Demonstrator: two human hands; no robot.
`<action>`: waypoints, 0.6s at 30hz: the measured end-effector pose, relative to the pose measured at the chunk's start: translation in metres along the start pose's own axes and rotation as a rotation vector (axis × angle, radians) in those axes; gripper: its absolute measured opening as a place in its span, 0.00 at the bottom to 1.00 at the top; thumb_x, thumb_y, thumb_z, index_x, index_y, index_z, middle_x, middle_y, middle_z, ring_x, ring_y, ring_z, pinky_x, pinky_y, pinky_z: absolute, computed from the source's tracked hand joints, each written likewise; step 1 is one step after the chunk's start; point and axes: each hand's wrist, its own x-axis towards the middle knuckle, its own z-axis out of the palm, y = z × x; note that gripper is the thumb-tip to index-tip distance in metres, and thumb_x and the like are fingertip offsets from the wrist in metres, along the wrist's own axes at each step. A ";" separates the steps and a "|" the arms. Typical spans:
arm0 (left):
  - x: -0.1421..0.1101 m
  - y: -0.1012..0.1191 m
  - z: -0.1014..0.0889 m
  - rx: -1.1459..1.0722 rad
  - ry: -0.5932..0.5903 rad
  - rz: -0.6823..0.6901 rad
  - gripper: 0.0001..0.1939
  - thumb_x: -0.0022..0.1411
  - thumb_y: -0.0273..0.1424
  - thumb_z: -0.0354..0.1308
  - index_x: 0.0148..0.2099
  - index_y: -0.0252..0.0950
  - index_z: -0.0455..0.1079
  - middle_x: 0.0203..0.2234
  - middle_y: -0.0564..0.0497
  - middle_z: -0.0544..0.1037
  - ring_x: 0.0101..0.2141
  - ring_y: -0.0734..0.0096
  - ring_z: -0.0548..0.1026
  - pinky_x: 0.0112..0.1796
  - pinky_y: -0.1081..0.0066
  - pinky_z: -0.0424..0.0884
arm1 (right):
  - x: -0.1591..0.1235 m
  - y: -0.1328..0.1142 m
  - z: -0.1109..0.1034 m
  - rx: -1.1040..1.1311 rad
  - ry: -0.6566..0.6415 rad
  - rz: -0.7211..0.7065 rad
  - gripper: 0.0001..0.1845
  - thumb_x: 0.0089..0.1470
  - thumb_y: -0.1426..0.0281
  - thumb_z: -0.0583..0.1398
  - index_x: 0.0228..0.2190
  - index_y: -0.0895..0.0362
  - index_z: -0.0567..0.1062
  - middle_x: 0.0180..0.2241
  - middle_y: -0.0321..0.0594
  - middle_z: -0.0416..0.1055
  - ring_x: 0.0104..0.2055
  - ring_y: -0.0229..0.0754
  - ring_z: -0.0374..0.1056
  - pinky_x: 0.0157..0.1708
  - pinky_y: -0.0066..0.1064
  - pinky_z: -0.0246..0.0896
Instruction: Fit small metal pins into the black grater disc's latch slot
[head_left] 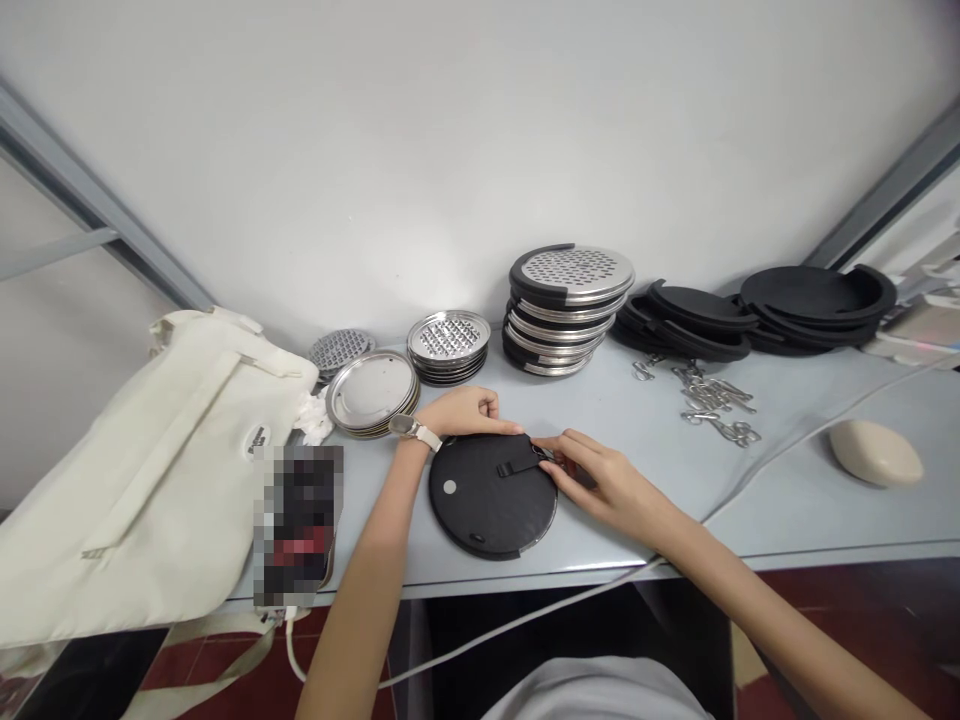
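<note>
A black round case [491,510] lies flat on the table near its front edge. A short black strap [517,466] crosses its top towards the right rim, and a pale round spot sits on its left side. My left hand [472,412], with a watch on the wrist, is at the far rim; its fingers are curled and its thumb presses on the edge. At the right rim my right hand [592,475] pinches a small metal clip [535,450] at the strap's end, partly hidden by the fingers.
Behind stand stacks of metal grater discs [448,338], plain metal discs [373,390] and black-rimmed graters [574,275]. Black round covers [810,300] and metal clips [712,390] lie right, near a beige mouse-shaped object [876,452] and white cable [780,450]. A cream bag [172,460] and phone [296,525] are left.
</note>
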 end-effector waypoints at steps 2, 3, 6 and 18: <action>0.000 0.000 0.000 0.000 -0.001 -0.001 0.29 0.47 0.59 0.60 0.28 0.36 0.67 0.20 0.56 0.67 0.23 0.75 0.62 0.24 0.74 0.54 | 0.000 0.000 0.000 0.011 0.004 -0.011 0.13 0.65 0.70 0.51 0.49 0.55 0.70 0.36 0.44 0.70 0.36 0.44 0.70 0.37 0.35 0.67; 0.000 0.000 0.000 0.000 -0.002 -0.002 0.29 0.47 0.59 0.60 0.28 0.36 0.67 0.20 0.56 0.67 0.23 0.75 0.62 0.24 0.74 0.54 | 0.000 0.000 0.000 0.019 0.008 -0.016 0.14 0.65 0.71 0.51 0.49 0.54 0.69 0.37 0.45 0.70 0.38 0.44 0.70 0.39 0.36 0.67; 0.000 0.001 0.000 0.003 0.002 -0.001 0.29 0.47 0.59 0.61 0.28 0.36 0.68 0.21 0.56 0.67 0.23 0.75 0.63 0.24 0.74 0.54 | 0.000 0.000 0.000 0.050 0.008 -0.022 0.15 0.64 0.73 0.50 0.50 0.53 0.68 0.40 0.45 0.71 0.42 0.45 0.70 0.43 0.38 0.67; 0.001 0.000 0.000 0.006 0.000 0.000 0.29 0.47 0.59 0.61 0.27 0.36 0.67 0.20 0.56 0.67 0.23 0.75 0.63 0.24 0.74 0.54 | -0.001 0.001 0.001 0.047 0.009 0.022 0.11 0.64 0.71 0.52 0.47 0.56 0.68 0.34 0.41 0.71 0.30 0.40 0.68 0.32 0.32 0.66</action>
